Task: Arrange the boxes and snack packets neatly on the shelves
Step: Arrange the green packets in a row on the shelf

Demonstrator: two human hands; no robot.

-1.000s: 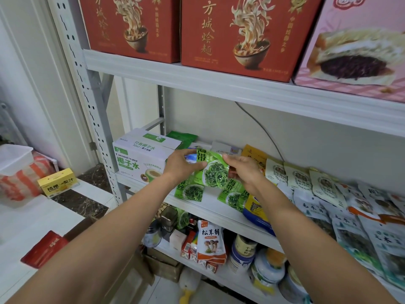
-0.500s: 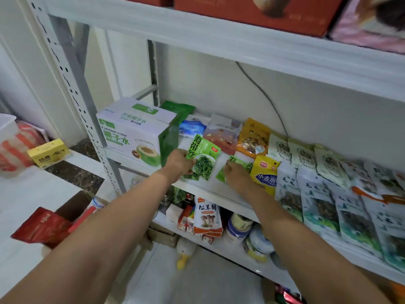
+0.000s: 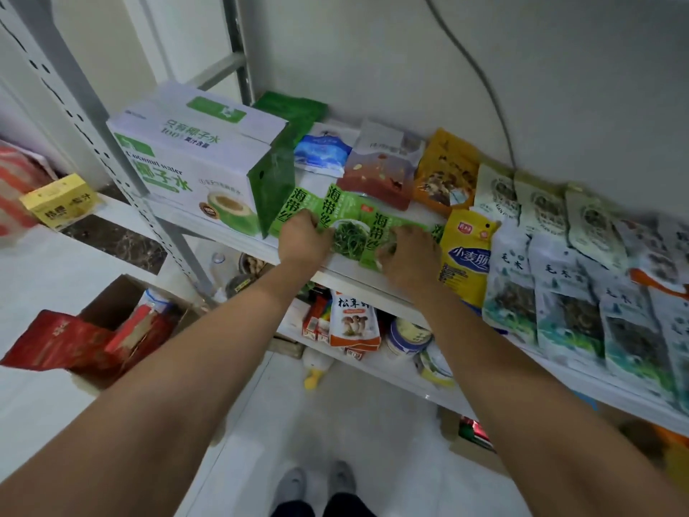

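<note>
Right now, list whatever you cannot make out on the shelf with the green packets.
Head view only.
Green packets: count and lower edges covered by left hand and right hand; grip unclear.
Dark green bag: mostly behind coconut water box.
Pale packets, far right: blurred, cut by frame edge.
Lower shelf: back hidden under shelf above.
</note>
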